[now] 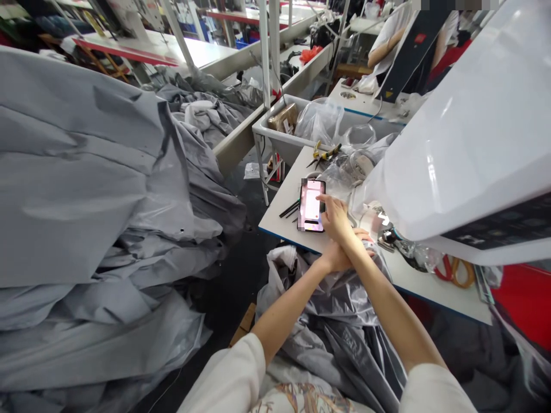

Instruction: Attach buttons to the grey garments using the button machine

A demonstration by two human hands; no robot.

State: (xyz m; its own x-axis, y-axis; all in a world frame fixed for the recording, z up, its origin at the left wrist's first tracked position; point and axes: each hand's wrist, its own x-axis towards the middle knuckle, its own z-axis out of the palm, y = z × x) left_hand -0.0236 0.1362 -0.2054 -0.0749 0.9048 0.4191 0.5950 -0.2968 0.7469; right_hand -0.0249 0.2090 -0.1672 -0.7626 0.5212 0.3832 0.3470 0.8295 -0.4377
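Fabric heap (64, 201): large grey sheets fill the left side, folded and creased, lying over one another beside the dark floor (230, 264).
White machine (465, 126): a big glossy housing leaning in from the right, with a dark panel along its lower edge.
Far surfaces (198, 51): pale tops with red edges, at the upper left, behind upright metal posts (263, 51).
Surface (290, 192): a pale top with a blue edge, in front of the person, bare near its left corner and cluttered toward the machine.
Bunched fabric (318, 307): grey and shiny, gathered below the surface's front edge, between the person's forearms.
Trough (279, 137): grey, just beyond the surface, holding a brown bundle (284, 119) and clear plastic (321, 117).
Co-worker (391, 43): a person in a light top, upper right, partly hidden.
Hands: crossed at the wrists; the right hand (336, 218) grips nothing, its index finger on the phone's screen; the left hand (338, 257) lies beneath the right forearm, and whether it grips fabric cannot be told.
Phone (310, 209): lit, flat near the surface's front left edge.
Scissors (454, 269): red and orange handle loops, right of the hands.
Pliers (329, 154): yellow and black, beyond the phone.
Thin tools (289, 207): dark, just left of the phone.
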